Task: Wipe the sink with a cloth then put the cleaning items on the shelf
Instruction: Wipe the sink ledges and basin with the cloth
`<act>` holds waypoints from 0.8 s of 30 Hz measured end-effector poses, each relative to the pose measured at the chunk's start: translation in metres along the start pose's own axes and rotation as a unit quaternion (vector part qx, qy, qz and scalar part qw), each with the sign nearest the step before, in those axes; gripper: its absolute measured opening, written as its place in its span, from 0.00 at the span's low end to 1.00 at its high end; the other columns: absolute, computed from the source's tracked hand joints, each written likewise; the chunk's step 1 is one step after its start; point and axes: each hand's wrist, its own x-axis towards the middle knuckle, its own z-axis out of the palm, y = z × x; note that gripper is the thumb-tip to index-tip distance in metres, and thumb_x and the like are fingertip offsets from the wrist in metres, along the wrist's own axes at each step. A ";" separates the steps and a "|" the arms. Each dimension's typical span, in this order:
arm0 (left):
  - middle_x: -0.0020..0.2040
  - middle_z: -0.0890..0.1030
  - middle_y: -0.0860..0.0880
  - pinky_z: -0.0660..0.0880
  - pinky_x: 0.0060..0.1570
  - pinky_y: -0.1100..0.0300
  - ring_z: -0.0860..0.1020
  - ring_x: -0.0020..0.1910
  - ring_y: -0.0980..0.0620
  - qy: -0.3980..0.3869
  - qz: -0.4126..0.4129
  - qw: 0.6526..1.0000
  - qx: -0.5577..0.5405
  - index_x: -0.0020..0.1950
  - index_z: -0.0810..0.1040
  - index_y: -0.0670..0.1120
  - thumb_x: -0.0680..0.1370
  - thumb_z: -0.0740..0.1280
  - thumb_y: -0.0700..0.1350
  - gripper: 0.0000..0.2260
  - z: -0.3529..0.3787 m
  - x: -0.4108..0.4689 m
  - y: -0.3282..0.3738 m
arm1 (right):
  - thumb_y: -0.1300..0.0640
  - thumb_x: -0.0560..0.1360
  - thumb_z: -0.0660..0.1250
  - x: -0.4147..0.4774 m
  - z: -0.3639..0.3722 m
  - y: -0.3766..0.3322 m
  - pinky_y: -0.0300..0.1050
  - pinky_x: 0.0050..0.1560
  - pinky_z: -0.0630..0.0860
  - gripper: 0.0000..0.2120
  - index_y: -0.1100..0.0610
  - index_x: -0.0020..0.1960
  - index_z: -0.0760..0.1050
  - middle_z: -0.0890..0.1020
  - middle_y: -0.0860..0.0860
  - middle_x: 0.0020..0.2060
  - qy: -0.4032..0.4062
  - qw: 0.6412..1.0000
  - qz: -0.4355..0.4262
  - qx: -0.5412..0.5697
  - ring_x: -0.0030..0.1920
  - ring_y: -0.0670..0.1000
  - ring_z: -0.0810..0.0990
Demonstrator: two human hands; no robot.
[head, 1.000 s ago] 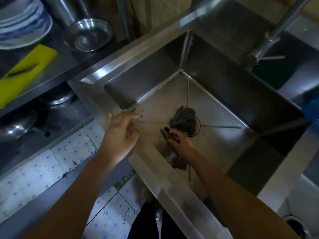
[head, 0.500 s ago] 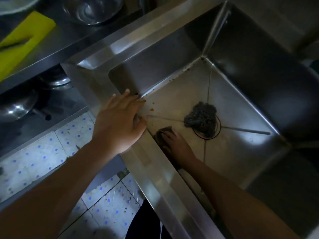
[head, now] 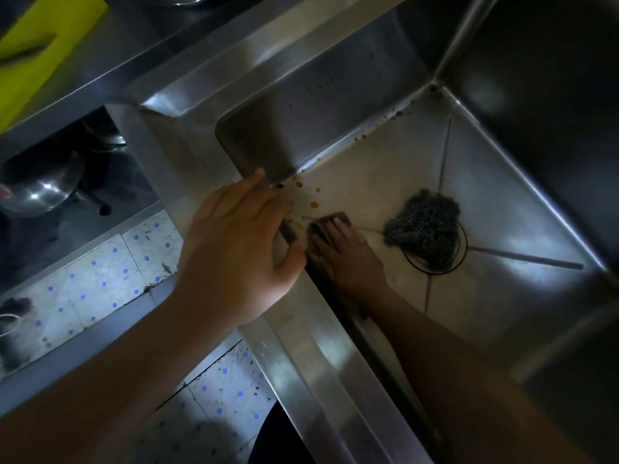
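Note:
A deep steel sink [head: 338, 356] fills the view. My right hand [head: 348, 259] is down in the basin near the front wall, pressing a dark cloth [head: 330, 220] flat against the floor of the sink. My left hand [head: 237, 249] rests on the sink's front rim with its fingers spread and straight, holding nothing. A dark steel-wool scrubber [head: 422, 229] lies over the drain, just right of the cloth. Brown food specks [head: 314, 204] dot the basin floor beyond the cloth and along the back-left wall.
A steel shelf at upper left carries a yellow cutting board [head: 37, 58]. Below it a lower shelf holds a metal bowl [head: 37, 192]. Tiled floor [head: 100, 272] with blue dots lies left of the sink.
My right hand has slid the cloth left toward the front corner of the basin, away from the scrubber. My left hand settled onto the rim. The camera dipped closer to the sink.

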 end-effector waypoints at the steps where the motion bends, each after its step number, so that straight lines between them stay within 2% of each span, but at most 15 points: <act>1: 0.57 0.80 0.46 0.62 0.64 0.54 0.71 0.66 0.46 -0.001 0.001 1.000 0.002 0.54 0.80 0.42 0.72 0.59 0.53 0.19 0.000 0.000 0.000 | 0.50 0.76 0.54 0.007 -0.002 0.002 0.59 0.65 0.66 0.22 0.57 0.67 0.71 0.72 0.59 0.67 0.010 1.000 0.013 0.001 0.68 0.62 0.68; 4: 0.57 0.80 0.46 0.61 0.63 0.55 0.70 0.67 0.47 -0.004 -0.002 1.000 0.007 0.54 0.79 0.43 0.72 0.59 0.54 0.20 0.001 0.001 0.000 | 0.50 0.76 0.52 0.016 -0.005 0.003 0.59 0.68 0.65 0.24 0.58 0.68 0.69 0.71 0.60 0.67 0.013 0.999 0.044 0.007 0.69 0.61 0.67; 7: 0.58 0.80 0.47 0.59 0.63 0.56 0.68 0.68 0.48 -0.012 -0.011 1.000 0.013 0.54 0.79 0.44 0.71 0.57 0.55 0.20 0.000 0.001 0.002 | 0.50 0.75 0.52 0.006 -0.004 0.005 0.59 0.66 0.66 0.24 0.58 0.67 0.71 0.72 0.60 0.66 0.012 0.999 0.048 -0.010 0.68 0.61 0.69; 11: 0.58 0.80 0.47 0.63 0.63 0.52 0.68 0.68 0.48 -0.011 -0.014 1.000 0.003 0.53 0.79 0.44 0.72 0.56 0.55 0.21 -0.002 0.003 0.003 | 0.51 0.75 0.54 -0.038 0.005 0.013 0.59 0.65 0.68 0.23 0.60 0.66 0.72 0.73 0.61 0.65 0.027 0.996 0.077 -0.019 0.67 0.61 0.70; 17: 0.52 0.82 0.45 0.66 0.60 0.52 0.72 0.65 0.45 0.029 0.006 1.000 0.006 0.50 0.80 0.42 0.71 0.60 0.52 0.17 0.001 0.000 0.002 | 0.52 0.74 0.54 -0.097 0.014 0.023 0.57 0.64 0.69 0.23 0.60 0.65 0.70 0.74 0.61 0.64 0.062 0.992 0.098 -0.047 0.67 0.58 0.63; 20: 0.52 0.82 0.44 0.66 0.59 0.52 0.73 0.64 0.44 0.038 0.014 0.999 0.002 0.49 0.80 0.41 0.71 0.60 0.52 0.18 0.000 0.000 0.001 | 0.53 0.74 0.54 -0.087 0.014 0.024 0.54 0.67 0.61 0.22 0.59 0.67 0.66 0.73 0.62 0.64 0.079 0.990 0.109 -0.051 0.68 0.58 0.63; 21: 0.52 0.82 0.44 0.66 0.59 0.51 0.73 0.64 0.44 0.041 0.016 0.999 0.002 0.50 0.80 0.41 0.72 0.60 0.52 0.18 0.000 0.000 0.001 | 0.53 0.74 0.54 -0.081 0.012 0.024 0.54 0.67 0.61 0.23 0.60 0.67 0.66 0.74 0.61 0.64 0.079 0.988 0.122 -0.054 0.68 0.59 0.64; 24: 0.52 0.82 0.43 0.66 0.59 0.51 0.74 0.63 0.43 0.052 0.022 0.998 0.001 0.49 0.80 0.40 0.71 0.61 0.52 0.18 0.000 0.000 0.001 | 0.54 0.74 0.54 -0.058 0.005 0.025 0.56 0.65 0.69 0.23 0.61 0.66 0.71 0.74 0.61 0.64 0.059 0.986 0.151 -0.049 0.66 0.60 0.70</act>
